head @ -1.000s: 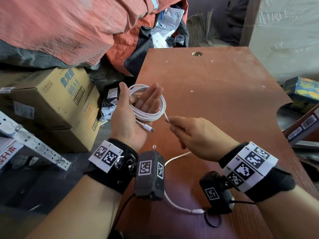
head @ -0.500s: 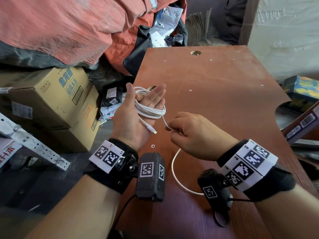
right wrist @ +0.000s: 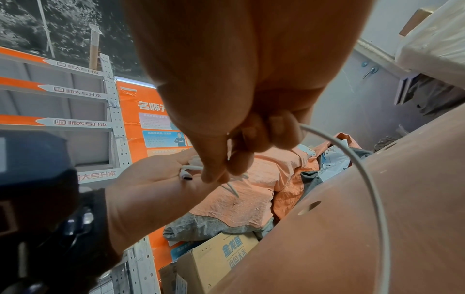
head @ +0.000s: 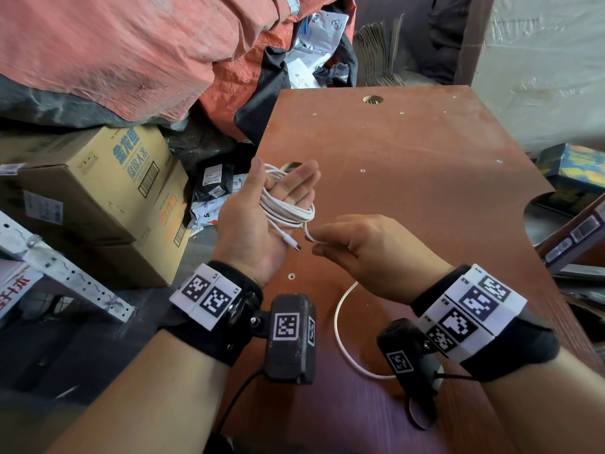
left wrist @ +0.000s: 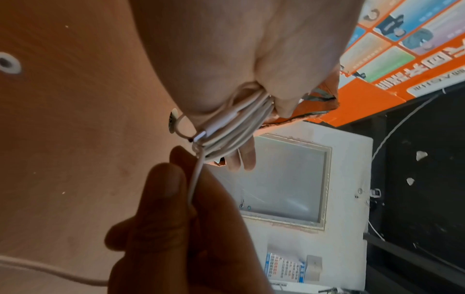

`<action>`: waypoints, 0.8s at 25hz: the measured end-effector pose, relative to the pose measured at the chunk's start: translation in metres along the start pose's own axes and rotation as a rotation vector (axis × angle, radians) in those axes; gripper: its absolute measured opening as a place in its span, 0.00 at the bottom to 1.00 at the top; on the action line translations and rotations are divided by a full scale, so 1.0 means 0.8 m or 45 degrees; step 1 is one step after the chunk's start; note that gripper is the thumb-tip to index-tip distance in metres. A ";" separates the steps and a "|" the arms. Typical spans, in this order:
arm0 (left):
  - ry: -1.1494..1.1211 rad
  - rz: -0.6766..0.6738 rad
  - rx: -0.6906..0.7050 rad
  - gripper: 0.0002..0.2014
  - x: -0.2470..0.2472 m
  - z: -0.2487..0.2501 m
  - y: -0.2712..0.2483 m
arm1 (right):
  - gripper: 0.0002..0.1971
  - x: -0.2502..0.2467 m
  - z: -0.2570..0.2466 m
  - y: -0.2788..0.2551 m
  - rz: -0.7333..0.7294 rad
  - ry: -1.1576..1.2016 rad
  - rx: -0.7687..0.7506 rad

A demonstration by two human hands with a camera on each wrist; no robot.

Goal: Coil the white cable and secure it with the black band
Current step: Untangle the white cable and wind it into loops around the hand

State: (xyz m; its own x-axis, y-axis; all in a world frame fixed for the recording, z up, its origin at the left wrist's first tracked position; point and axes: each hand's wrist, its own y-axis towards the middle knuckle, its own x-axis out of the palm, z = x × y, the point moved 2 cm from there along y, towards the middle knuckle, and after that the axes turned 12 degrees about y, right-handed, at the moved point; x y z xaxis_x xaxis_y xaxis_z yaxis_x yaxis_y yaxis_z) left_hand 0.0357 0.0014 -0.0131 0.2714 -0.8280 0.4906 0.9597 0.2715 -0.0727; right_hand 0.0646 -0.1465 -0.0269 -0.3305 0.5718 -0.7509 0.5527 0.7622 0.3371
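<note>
The white cable [head: 288, 213] is wound in several turns round my left hand [head: 284, 191], held palm up over the table's left edge. Its fingers are straight, and the thumb clamps the strands [left wrist: 241, 127] in the left wrist view. One plug end [head: 296, 247] sticks out over the palm's heel. My right hand [head: 316, 244] pinches the free run of cable just right of the coil. The slack [head: 340, 322] drops below that hand and curves across the table. A dark loop [head: 425, 426], apparently the black band, peeks out under the right wrist camera.
The brown table [head: 425, 191] has small holes and a cut-out on its right edge. Cardboard boxes [head: 98, 191] and a metal rack [head: 65, 273] stand to the left. An orange tarp [head: 131, 60] is heaped behind, and boxes [head: 576, 168] lie at the right.
My right hand has carried the cable down round the left hand toward the palm's heel. The slack on the table has gathered into a loop, and its far plug has gone out of sight.
</note>
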 end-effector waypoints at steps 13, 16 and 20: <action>0.162 -0.100 0.047 0.29 0.001 -0.004 0.007 | 0.13 -0.009 -0.015 -0.001 0.095 0.029 0.047; 0.248 -0.060 0.053 0.28 0.003 -0.009 0.004 | 0.11 -0.011 -0.017 -0.001 0.123 0.099 0.033; 0.276 -0.035 0.069 0.29 0.002 -0.009 0.004 | 0.11 -0.009 -0.012 0.001 0.182 0.070 -0.077</action>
State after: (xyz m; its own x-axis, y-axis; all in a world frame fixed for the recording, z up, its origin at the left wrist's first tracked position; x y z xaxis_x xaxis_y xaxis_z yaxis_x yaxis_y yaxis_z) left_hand 0.0394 -0.0027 -0.0185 0.2598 -0.9200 0.2935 0.9633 0.2683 -0.0118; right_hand 0.0598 -0.1474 -0.0159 -0.2937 0.6904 -0.6612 0.5504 0.6876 0.4735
